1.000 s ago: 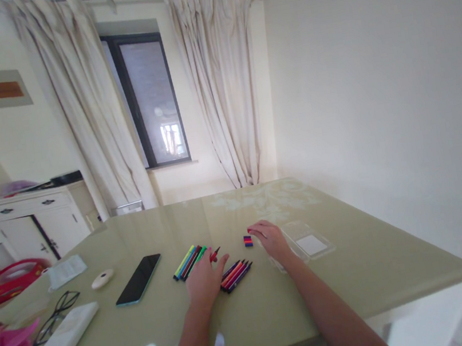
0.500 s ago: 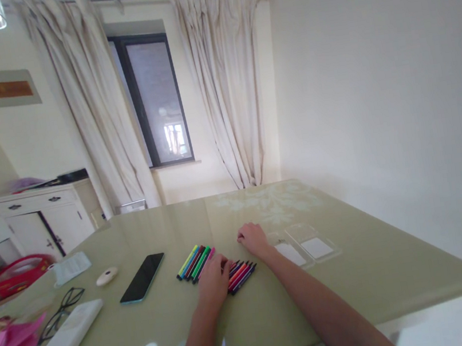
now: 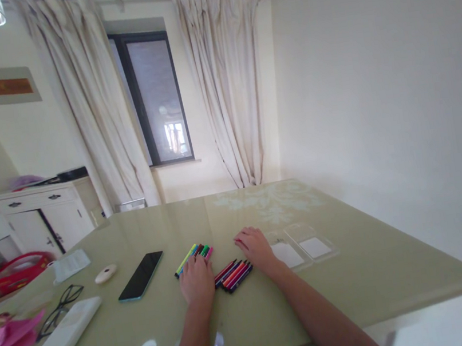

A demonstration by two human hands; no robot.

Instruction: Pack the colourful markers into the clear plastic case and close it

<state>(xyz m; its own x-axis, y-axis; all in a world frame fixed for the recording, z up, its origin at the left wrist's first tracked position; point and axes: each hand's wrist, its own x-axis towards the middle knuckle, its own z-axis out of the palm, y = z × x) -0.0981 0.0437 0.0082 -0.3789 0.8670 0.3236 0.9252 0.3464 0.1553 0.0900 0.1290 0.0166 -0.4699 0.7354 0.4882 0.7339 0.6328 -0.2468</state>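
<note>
A pale wall (image 3: pixel 383 86) fills the right side, and below it spreads the green table (image 3: pixel 388 271). Cream curtains (image 3: pixel 230 80) hang behind, on either side of a dark-framed window (image 3: pixel 158 91); a white cabinet (image 3: pixel 64 221) stands to the left, near a red basket (image 3: pixel 21 279). On the table's left lies a long white device (image 3: pixel 57 343). A clear case (image 3: pixel 300 232) lies open on the right, with white inserts, its near half partly behind the right hand (image 3: pixel 256 247). That hand rests on the table with fingers bent and close together; a bit of red shows at the fingertips, but I cannot tell what they hold. The left hand (image 3: pixel 197 276) lies over the left pens (image 3: pixel 187 259), fingers curled down and near each other; I cannot tell whether they grip one. The phone (image 3: pixel 141 276), mask (image 3: pixel 71 265), glasses (image 3: pixel 60 309) and round disc (image 3: pixel 106 274) sit further left. Smallest are the pens: yellow, brown, green and pink ends show past the left hand, while the right pens (image 3: pixel 235 276), red, orange and purple, lie side by side between the hands, dark tips pointing away.
</note>
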